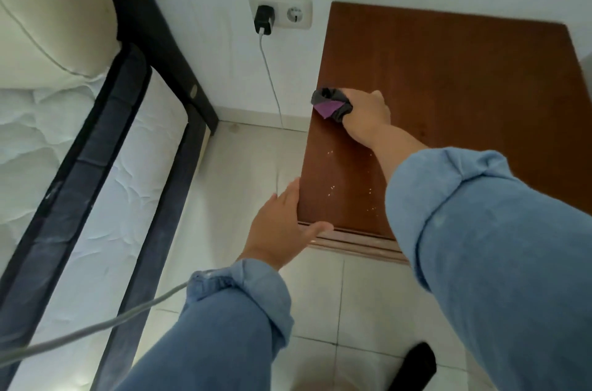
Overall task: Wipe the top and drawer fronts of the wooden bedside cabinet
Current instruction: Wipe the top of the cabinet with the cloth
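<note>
I am closing my right hand (365,115) around a bunched cloth (331,104), dark grey with a purple patch showing, and pressing it down on the cabinet top (448,77) near its left edge, about halfway back. The cloth is looking soft and limp, so I judge it will crumple rather than slide flat; keeping it wadded in the fist, with the palm bearing down, should give the best contact. It is light and nothing about it is fragile.

My left hand (285,224) is lying open, fingers together along the left side of the cabinet and thumb hooked over the front corner, holding nothing but steadying the piece. The cabinet is stiff, smooth brown wood and probably heavy enough to stay put, though the glossy top may let the cloth skid. Small pale crumbs (349,189) are lying on the near part of the top, between my two hands, not yet swept.

The moulded front edge (358,241) is showing below the top; the drawer fronts are hidden from here. A charger (264,19) is sitting in the wall socket (282,10), its cable (272,80) hanging just beside the cabinet, and the bed (80,134) is standing to the left.
</note>
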The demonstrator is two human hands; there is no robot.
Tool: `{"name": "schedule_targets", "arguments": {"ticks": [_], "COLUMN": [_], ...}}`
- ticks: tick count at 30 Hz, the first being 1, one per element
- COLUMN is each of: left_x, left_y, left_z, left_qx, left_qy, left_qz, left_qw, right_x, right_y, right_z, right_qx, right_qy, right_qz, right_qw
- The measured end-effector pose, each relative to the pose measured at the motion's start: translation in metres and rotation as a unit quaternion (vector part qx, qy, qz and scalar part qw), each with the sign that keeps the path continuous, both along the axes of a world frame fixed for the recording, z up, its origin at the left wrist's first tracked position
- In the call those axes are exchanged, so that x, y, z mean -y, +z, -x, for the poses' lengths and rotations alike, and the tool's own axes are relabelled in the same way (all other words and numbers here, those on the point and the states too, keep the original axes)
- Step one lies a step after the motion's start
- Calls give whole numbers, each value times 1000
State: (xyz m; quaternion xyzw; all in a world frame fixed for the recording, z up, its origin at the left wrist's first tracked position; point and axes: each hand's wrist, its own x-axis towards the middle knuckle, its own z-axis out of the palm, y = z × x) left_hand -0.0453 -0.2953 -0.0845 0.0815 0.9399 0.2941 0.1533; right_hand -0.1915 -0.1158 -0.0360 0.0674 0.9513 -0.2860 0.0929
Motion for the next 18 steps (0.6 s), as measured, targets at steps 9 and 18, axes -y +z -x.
{"name": "schedule_targets", "arguments": {"ticks": [9, 18], "left_x": [-12, -12], "left_y": [3, 9], "left_z": [-16, -27], "left_qx": [31, 5], "left_qy": [68, 102], "left_qz": [-27, -45], "left_qw": [997, 994], "right_x": [20, -9], "right_y": [-6, 51], "right_z": [-117, -115], "right_qx": [34, 243], "right_qy": [13, 62], "right_qz": [35, 128], "right_qw": [999, 960]}}
